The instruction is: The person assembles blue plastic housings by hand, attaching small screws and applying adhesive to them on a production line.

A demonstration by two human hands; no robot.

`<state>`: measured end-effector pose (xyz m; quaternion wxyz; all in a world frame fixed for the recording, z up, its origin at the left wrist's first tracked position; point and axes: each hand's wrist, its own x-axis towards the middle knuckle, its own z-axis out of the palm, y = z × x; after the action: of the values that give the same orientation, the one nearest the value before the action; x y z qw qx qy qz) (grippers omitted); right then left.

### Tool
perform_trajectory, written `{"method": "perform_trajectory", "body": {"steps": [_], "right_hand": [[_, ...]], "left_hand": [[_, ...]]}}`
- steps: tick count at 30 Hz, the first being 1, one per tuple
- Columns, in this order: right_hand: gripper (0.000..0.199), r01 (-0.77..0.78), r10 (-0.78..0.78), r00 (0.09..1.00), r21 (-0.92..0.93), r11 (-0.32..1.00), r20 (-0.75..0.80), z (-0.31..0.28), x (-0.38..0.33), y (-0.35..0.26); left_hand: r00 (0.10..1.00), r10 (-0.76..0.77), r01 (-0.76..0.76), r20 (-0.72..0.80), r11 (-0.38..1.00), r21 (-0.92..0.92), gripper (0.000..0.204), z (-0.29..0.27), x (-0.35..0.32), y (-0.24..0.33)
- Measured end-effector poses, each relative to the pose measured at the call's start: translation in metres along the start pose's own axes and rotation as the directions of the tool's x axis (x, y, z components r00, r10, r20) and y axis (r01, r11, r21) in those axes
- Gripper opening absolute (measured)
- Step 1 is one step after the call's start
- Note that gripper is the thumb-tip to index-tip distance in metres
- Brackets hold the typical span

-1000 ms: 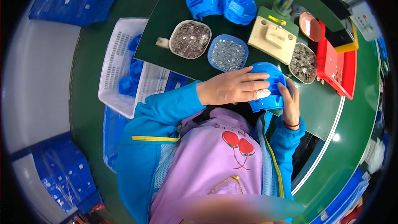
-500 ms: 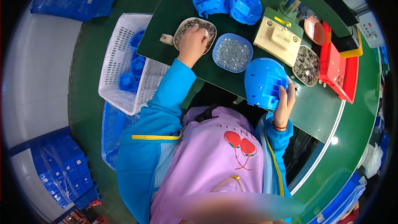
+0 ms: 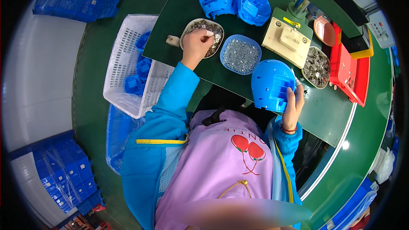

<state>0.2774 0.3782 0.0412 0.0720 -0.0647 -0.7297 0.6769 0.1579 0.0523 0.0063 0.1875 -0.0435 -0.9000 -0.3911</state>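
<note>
Right of centre, we're holding the blue shell [image 3: 267,81] in our half-curled right grip [image 3: 294,104], risking drops if loosening; upper centre, our bunched left grip [image 3: 196,47], catch unclear, could be tipping the parts bowl [image 3: 222,36] by snagging it.

Reads as a factory workshop, small-parts assembly station. Evidence: green worktop [image 3: 330,121], press-type machine [image 3: 334,6] on it with a cream block [image 3: 286,38], bowls [image 3: 221,54] full of loose shiny bits [image 3: 240,55], red tray [image 3: 363,89], several near-identical blue shells [image 3: 265,83]. White crate [image 3: 117,61] alongside holds more blue parts [image 3: 144,69]. Blue bins [image 3: 79,164] stacked at left, two spots. Green floor [image 3: 96,115].
</note>
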Motion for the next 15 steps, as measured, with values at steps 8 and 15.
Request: {"method": "perform_trajectory", "body": {"steps": [8,15], "right_hand": [[0.043,-0.005,0.005,1.0,-0.032,0.999,-0.007,0.0006,-0.0018,0.0013],[0.047,-0.035,0.035,0.999,0.001,0.999,0.02,-0.0042,-0.0018,-0.0028]], "left_hand": [[0.985,-0.17,0.172,0.026,0.976,-0.136,0.009,0.0042,0.0006,0.0],[0.998,0.064,-0.064,0.014,0.998,-0.015,0.007,0.0037,-0.0031,-0.0036]]}}
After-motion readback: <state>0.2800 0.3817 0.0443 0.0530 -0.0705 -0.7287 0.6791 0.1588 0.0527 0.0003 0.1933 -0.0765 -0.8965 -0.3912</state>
